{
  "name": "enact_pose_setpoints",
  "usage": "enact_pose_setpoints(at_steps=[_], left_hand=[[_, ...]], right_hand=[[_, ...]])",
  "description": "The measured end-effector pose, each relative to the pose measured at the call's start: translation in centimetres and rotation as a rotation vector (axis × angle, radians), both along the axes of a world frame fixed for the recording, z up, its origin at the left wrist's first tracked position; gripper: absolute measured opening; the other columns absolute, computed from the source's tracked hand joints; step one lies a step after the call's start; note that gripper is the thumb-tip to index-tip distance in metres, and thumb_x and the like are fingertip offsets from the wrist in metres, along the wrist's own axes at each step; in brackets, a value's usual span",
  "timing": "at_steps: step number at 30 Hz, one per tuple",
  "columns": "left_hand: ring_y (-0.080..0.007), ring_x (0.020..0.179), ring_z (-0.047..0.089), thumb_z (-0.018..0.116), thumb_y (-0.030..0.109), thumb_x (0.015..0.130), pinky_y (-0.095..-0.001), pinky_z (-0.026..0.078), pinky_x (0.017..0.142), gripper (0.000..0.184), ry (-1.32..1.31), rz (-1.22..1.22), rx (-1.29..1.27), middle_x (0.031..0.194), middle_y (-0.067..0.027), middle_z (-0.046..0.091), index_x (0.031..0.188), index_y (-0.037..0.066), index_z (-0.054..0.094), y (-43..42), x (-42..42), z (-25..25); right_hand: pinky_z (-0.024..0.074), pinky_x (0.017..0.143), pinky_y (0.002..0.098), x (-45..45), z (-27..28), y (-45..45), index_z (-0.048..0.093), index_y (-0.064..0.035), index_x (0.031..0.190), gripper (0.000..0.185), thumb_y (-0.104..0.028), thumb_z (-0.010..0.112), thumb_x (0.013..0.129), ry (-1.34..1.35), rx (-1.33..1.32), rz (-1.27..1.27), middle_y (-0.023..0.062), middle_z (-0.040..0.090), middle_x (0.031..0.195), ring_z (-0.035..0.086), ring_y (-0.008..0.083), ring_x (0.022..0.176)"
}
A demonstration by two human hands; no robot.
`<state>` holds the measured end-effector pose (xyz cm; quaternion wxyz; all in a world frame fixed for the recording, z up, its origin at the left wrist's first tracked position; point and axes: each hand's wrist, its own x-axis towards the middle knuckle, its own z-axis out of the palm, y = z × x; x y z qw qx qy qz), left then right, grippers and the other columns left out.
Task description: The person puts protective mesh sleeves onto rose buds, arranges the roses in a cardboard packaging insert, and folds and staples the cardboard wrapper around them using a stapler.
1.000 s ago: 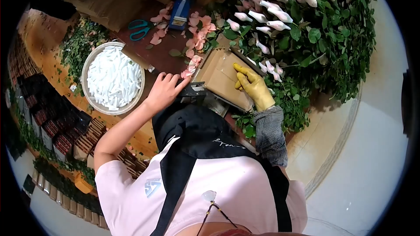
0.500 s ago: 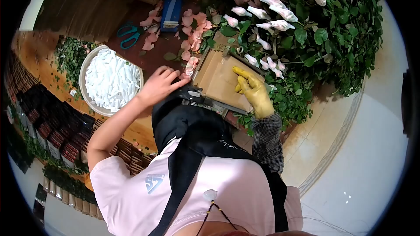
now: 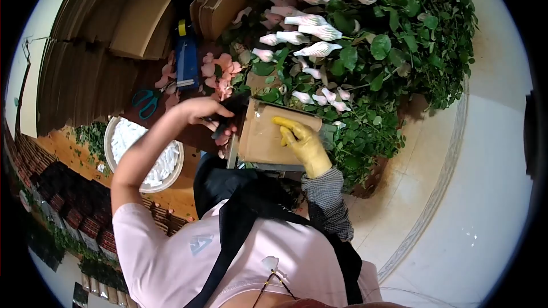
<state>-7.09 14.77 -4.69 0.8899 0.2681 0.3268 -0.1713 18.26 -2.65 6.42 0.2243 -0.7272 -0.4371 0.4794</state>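
Note:
My left hand point(image 3: 208, 115), bare, grips a long black tool point(image 3: 235, 104) at the left edge of a cardboard-covered rack; blur and my fingers hide what kind it is. Under my right hand point(image 3: 301, 142), in a yellow glove, lies the brown cardboard point(image 3: 262, 142). The glove's fingers are stretched out and apart, resting on the cardboard's right half with nothing held in them. A metal frame point(image 3: 274, 166) borders the cardboard on the near side.
Roses in white sleeves point(image 3: 319, 49) with leafy stems are piled at upper right. A round basket point(image 3: 108, 142) of white sleeves stands at left. Teal scissors point(image 3: 147, 104), pink petals point(image 3: 220, 69), a blue tool point(image 3: 186, 63) and stacked cardboard point(image 3: 85, 63) lie beyond.
My left hand has lifted the black tool from the near edge to the left side of the cardboard. My right hand stays on the cardboard. The view has shifted.

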Motion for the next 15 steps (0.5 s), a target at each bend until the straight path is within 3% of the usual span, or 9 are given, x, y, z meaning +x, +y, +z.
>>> enact_pose_setpoints(at_steps=[3, 4, 6, 7, 8, 11, 13, 15], left_hand=[[-0.0232, 0.085, 0.075, 0.057, 0.018, 0.101, -0.0336, 0.062, 0.076, 0.029, 0.001, 0.047, -0.032, 0.11, -0.018, 0.073, 0.121, -0.003, 0.062, 1.6, -0.3, 1.0], [-0.0196, 0.076, 0.073, 0.058, 0.023, 0.102, -0.0289, 0.059, 0.064, 0.027, -0.035, 0.061, -0.063, 0.101, -0.0156, 0.075, 0.118, 0.001, 0.063, 0.8, 0.4, 1.0], [-0.0145, 0.064, 0.067, 0.06, 0.028, 0.102, -0.0256, 0.052, 0.055, 0.026, 0.115, 0.021, 0.124, 0.081, -0.0087, 0.071, 0.11, 0.004, 0.064, -0.3, 1.3, 2.1], [-0.0116, 0.056, 0.058, 0.062, 0.03, 0.101, -0.0243, 0.046, 0.05, 0.026, 0.102, 0.108, 0.075, 0.067, -0.0024, 0.062, 0.104, 0.005, 0.063, -2.2, 1.5, 1.9], [-0.0116, 0.054, 0.056, 0.061, 0.029, 0.101, -0.0257, 0.047, 0.05, 0.025, 0.11, 0.091, 0.151, 0.065, -0.0015, 0.06, 0.103, 0.004, 0.063, -3.3, 1.9, 1.8], [-0.0122, 0.059, 0.059, 0.06, 0.026, 0.101, -0.0264, 0.05, 0.056, 0.023, 0.182, 0.042, 0.173, 0.071, -0.0031, 0.063, 0.107, 0.004, 0.063, -4.5, 1.4, 1.4], [-0.0175, 0.062, 0.062, 0.053, 0.025, 0.101, -0.0293, 0.052, 0.058, 0.027, 0.025, 0.308, 0.076, 0.08, -0.0059, 0.065, 0.105, -0.001, 0.059, -5.4, 1.0, 4.5], [-0.0178, 0.069, 0.065, 0.056, 0.017, 0.094, -0.0311, 0.054, 0.061, 0.026, 0.147, 0.37, 0.277, 0.085, -0.0089, 0.066, 0.112, -0.002, 0.059, -6.8, 0.2, 6.4]], right_hand=[[0.0497, 0.063, 0.0253, -0.2, 0.0, 0.0, 0.07, -0.0122, 0.125, 0.03, -0.006, 0.064, 0.096, -0.007, 0.085, 0.019, 0.0018, 0.065, 0.081, 0.056, 0.01, 0.065], [0.0497, 0.063, 0.0253, -0.3, 0.1, 0.2, 0.07, -0.0122, 0.125, 0.03, -0.006, 0.064, 0.096, -0.002, 0.096, 0.018, 0.0018, 0.065, 0.081, 0.056, 0.01, 0.065], [0.0503, 0.063, 0.0259, -0.4, 0.3, 0.1, 0.07, -0.0121, 0.124, 0.029, -0.007, 0.064, 0.097, -0.016, 0.08, 0.02, 0.0024, 0.066, 0.081, 0.057, 0.0105, 0.064], [0.0503, 0.063, 0.0259, -0.4, 0.6, 0.0, 0.07, -0.0121, 0.124, 0.029, -0.007, 0.064, 0.097, -0.019, 0.093, 0.004, 0.0024, 0.066, 0.081, 0.057, 0.0105, 0.064], [0.0508, 0.064, 0.0267, -0.5, 0.8, 0.1, 0.07, -0.012, 0.124, 0.029, -0.008, 0.064, 0.097, -0.028, 0.101, 0.012, 0.0034, 0.066, 0.08, 0.057, 0.0113, 0.065], [0.0524, 0.066, 0.0295, -0.8, 1.4, -0.3, 0.07, -0.0118, 0.124, 0.029, -0.009, 0.064, 0.097, -0.064, 0.118, 0.012, 0.0067, 0.068, 0.082, 0.061, 0.0147, 0.068], [0.0557, 0.076, 0.0353, -0.6, 1.2, -1.2, 0.068, -0.0115, 0.126, 0.031, -0.012, 0.065, 0.095, -0.175, 0.274, 0.084, 0.0138, 0.073, 0.095, 0.071, 0.0252, 0.083], [0.0561, 0.079, 0.0362, -1.6, 2.3, -3.2, 0.067, -0.0119, 0.127, 0.032, -0.012, 0.065, 0.095, -0.198, 0.313, 0.052, 0.0145, 0.074, 0.1, 0.071, 0.0276, 0.089]])
